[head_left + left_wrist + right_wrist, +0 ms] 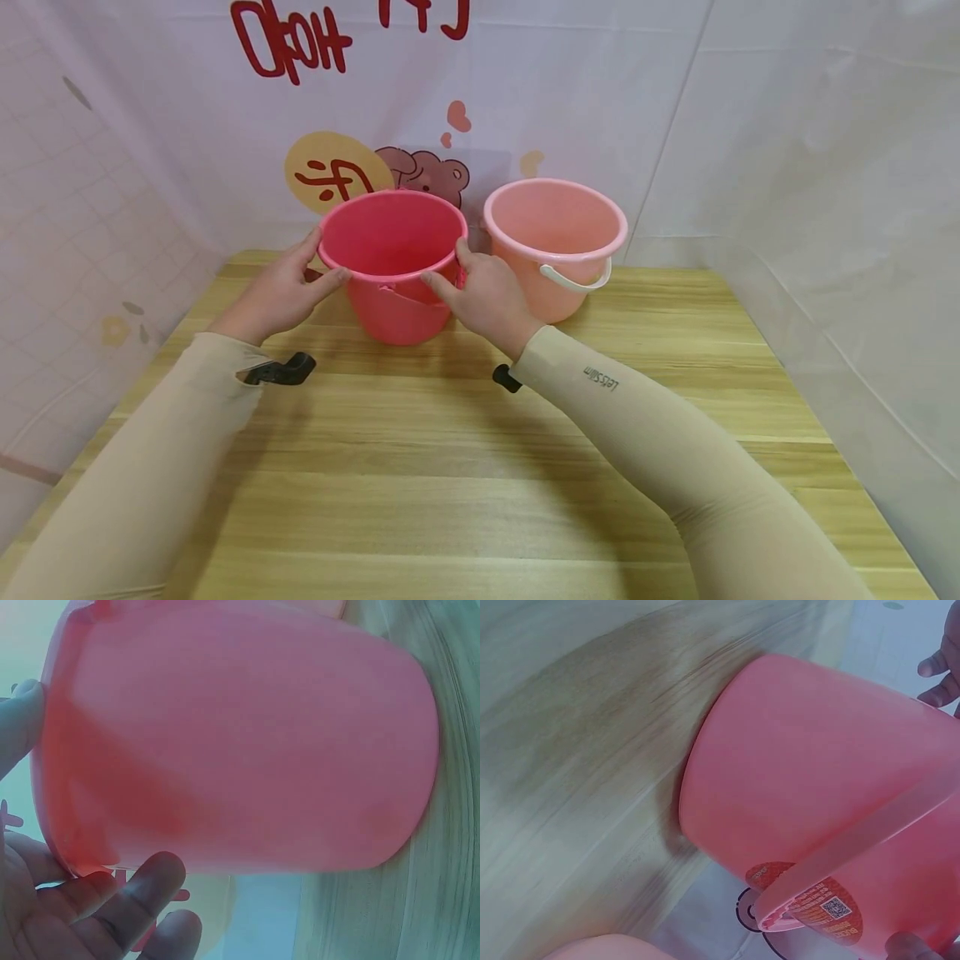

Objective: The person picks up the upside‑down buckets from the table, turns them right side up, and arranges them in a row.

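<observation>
A deep pink bucket point(393, 318) stands upright on the table, its mouth facing up and its pink handle point(870, 836) hanging down against the side. At the left of its rim, my left hand point(281, 292) holds on, thumb at the front edge and fingers point(142, 896) round the outside. On the opposite side my right hand point(491, 296) grips the rim with thumb and forefinger. An oval red label point(825, 911) with a square code shows on the wall in the right wrist view, partly covered by the handle.
A pale pink bucket point(551, 287) with a white handle point(577, 283) stands upright just right of the deep pink one. Behind both hangs a white printed cloth point(570, 92); more cloth closes off the left and right sides of the wooden table point(420, 500).
</observation>
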`<state>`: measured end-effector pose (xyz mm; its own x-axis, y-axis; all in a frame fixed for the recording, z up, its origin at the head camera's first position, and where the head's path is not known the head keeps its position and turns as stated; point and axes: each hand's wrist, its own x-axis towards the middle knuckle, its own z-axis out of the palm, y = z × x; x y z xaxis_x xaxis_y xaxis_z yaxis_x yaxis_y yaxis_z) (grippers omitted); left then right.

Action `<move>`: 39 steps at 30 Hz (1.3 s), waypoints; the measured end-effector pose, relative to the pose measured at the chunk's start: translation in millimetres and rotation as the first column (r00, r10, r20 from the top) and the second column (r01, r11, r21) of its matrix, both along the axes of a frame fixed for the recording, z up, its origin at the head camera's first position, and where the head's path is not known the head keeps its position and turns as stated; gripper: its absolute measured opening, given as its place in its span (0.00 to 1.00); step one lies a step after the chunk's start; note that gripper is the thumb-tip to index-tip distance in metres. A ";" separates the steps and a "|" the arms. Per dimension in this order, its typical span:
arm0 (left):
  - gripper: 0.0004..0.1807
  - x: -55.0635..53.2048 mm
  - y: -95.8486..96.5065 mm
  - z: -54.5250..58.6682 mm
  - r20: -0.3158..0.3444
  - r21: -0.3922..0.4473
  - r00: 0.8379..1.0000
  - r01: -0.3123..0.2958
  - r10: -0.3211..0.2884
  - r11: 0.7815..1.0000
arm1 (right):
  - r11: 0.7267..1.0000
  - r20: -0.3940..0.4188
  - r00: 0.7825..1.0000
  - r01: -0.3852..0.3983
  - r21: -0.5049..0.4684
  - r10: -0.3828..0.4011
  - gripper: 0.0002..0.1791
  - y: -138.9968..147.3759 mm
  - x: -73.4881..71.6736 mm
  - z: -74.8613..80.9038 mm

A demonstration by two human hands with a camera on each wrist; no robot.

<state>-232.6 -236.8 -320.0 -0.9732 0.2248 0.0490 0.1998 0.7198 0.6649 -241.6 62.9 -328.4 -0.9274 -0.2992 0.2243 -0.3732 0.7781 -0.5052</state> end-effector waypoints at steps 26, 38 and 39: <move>0.51 -3.8 11.4 -1.5 -0.018 -0.047 0.999 -0.050 0.049 0.998 | 0.999 -0.028 0.999 0.042 -0.018 -0.042 0.48 -1.6 -5.4 -0.8; 0.52 -8.2 14.2 -3.8 -0.003 -0.037 0.998 -0.064 0.064 0.997 | 0.998 -0.022 0.998 0.056 -0.013 -0.056 0.50 -1.1 -8.2 -1.3; 0.52 -8.5 14.4 -4.1 -0.004 -0.037 0.998 -0.065 0.065 0.997 | 0.998 -0.020 0.998 0.057 -0.010 -0.057 0.50 -1.1 -8.4 -1.3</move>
<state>-241.1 -222.4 -324.1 -0.9857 0.1626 0.0446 0.1534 0.7553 0.6372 -249.9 61.9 -329.8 -0.9383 -0.2435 0.2457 -0.3384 0.7935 -0.5057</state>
